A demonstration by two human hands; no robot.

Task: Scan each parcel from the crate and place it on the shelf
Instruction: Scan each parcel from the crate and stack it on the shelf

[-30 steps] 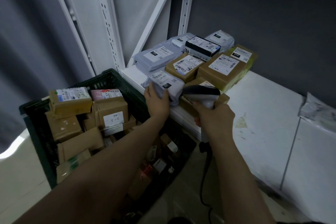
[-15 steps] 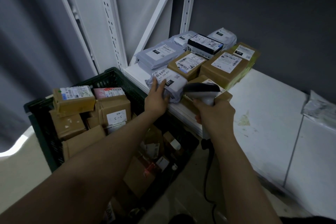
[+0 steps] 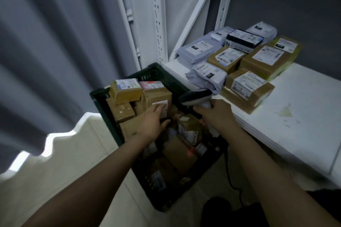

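Observation:
A dark green crate [image 3: 162,73] on the floor holds several brown cardboard parcels. My left hand [image 3: 152,122] reaches into it with fingers spread, touching a brown box with a white label [image 3: 156,98]. My right hand [image 3: 215,114] grips a barcode scanner [image 3: 195,96] above the crate's right edge, beside the shelf front. On the white shelf [image 3: 287,121] lie several scanned parcels, among them a grey bag parcel [image 3: 207,75] at the front left and a brown box [image 3: 247,88] next to it.
White shelf uprights and a diagonal brace [image 3: 193,13] rise behind the crate. A grey curtain [image 3: 46,51] hangs on the left. The scanner's cable [image 3: 230,177] drops to the pale floor. Bare shelf surface stretches to the right of the parcels.
My left hand let go of the grey bag parcel on the shelf and moved down-left into the crate. The scanner hand shifted slightly toward the crate.

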